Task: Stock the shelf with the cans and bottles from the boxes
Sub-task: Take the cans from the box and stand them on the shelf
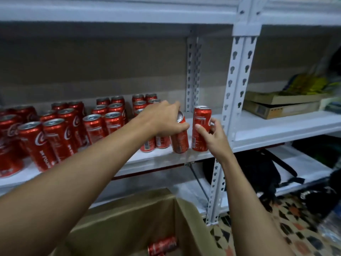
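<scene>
A cardboard box [129, 224] is sitting nearest, at 6 o'clock, one red can [162, 245] lying inside. Farther up, the right hand [212, 134] is curling around an upright can [201, 128] on the white shelf [267, 130]. At its 9 o'clock, the left hand [163, 118] is gripping a tilted can [180, 135]. Standing cans [60, 133] are filling the shelf toward 10 o'clock.

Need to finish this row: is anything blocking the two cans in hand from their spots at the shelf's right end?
Nothing visible: left hand and right hand already hold their cans on the shelf.
</scene>
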